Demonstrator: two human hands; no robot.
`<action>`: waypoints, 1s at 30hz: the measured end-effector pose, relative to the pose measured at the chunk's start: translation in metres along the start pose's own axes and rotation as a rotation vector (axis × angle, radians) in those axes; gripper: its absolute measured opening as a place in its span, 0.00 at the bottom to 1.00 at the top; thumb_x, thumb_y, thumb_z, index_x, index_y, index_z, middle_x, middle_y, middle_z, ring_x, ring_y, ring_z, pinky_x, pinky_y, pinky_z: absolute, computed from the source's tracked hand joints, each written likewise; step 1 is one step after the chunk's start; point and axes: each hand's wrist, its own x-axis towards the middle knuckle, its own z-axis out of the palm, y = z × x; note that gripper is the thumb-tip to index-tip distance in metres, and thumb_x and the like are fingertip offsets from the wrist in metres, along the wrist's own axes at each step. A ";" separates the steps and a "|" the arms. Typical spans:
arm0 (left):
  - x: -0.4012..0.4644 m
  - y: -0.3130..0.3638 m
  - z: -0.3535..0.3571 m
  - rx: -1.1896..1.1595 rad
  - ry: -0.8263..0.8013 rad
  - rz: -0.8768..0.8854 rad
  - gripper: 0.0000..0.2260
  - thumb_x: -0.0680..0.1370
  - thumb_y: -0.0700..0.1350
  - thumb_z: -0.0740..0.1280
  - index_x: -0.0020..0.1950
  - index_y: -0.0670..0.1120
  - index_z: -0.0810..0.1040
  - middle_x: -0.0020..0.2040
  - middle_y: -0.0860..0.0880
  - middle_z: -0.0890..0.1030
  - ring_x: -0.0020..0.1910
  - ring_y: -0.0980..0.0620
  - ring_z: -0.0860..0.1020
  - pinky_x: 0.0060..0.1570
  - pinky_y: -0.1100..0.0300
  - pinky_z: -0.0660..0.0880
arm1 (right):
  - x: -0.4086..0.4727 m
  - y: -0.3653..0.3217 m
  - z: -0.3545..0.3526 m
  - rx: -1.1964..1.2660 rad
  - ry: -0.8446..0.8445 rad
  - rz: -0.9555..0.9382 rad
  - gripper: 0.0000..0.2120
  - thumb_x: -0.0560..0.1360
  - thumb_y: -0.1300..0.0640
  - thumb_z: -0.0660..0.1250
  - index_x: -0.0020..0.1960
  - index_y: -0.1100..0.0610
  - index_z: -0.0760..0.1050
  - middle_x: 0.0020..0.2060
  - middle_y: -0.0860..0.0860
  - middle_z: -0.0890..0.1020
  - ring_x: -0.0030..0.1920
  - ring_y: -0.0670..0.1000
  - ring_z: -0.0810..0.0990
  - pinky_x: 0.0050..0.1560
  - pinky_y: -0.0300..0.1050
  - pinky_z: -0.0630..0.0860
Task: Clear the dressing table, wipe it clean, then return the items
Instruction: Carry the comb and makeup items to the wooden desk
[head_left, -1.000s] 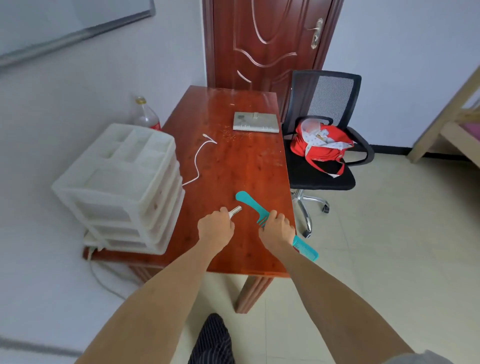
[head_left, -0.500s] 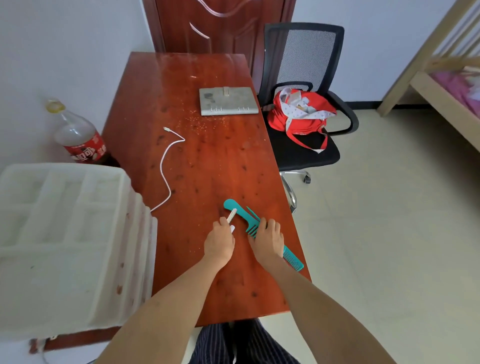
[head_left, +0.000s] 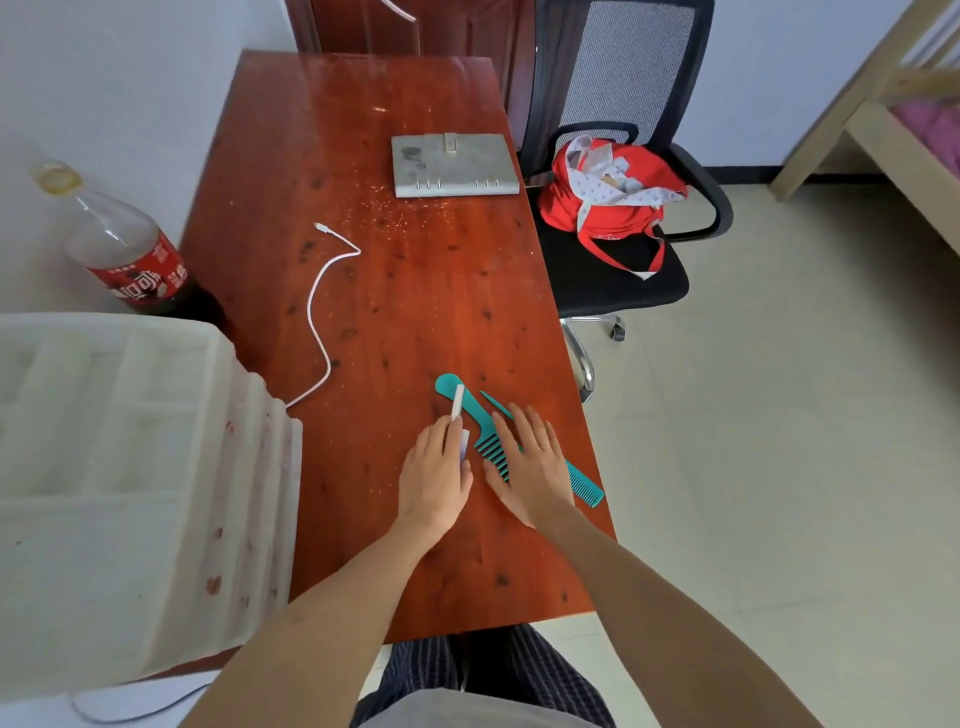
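Note:
On the red-brown dressing table lie two teal combs: a wide-tooth comb and a tail comb, crossing near the right edge. My right hand rests flat on both combs with its fingers spread. My left hand is just left of it. Its thumb and forefinger pinch the near end of a small white stick, whose far end lies across the wide comb's handle.
A white cable snakes across the table's left half and a grey flat box sits at the back right. A white plastic drawer organiser fills the near left, with a cola bottle behind it. Right of the table stands a black chair with a red bag.
The view has come closer over the table. Both hands have lowered onto it: the right hand has flattened over the combs, and the stick now lies across the comb's handle.

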 end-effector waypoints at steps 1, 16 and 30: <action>-0.002 -0.003 0.001 0.032 -0.011 0.052 0.25 0.78 0.48 0.63 0.73 0.45 0.61 0.71 0.44 0.66 0.70 0.46 0.65 0.65 0.55 0.66 | -0.003 0.005 0.001 -0.030 -0.004 -0.056 0.27 0.77 0.41 0.51 0.72 0.51 0.64 0.72 0.54 0.66 0.73 0.59 0.61 0.69 0.57 0.51; -0.005 -0.009 0.008 0.119 -0.135 0.140 0.26 0.82 0.49 0.51 0.76 0.43 0.45 0.77 0.48 0.46 0.75 0.49 0.46 0.72 0.56 0.54 | -0.019 -0.003 0.001 -0.022 -0.141 0.052 0.24 0.82 0.47 0.48 0.76 0.51 0.52 0.76 0.53 0.56 0.75 0.56 0.52 0.73 0.51 0.52; 0.003 -0.013 -0.006 0.200 -0.164 0.166 0.24 0.81 0.52 0.51 0.76 0.48 0.49 0.77 0.48 0.50 0.75 0.45 0.53 0.72 0.51 0.57 | -0.011 0.008 -0.019 -0.101 -0.220 -0.035 0.27 0.79 0.40 0.42 0.76 0.46 0.46 0.77 0.51 0.49 0.76 0.57 0.45 0.73 0.52 0.43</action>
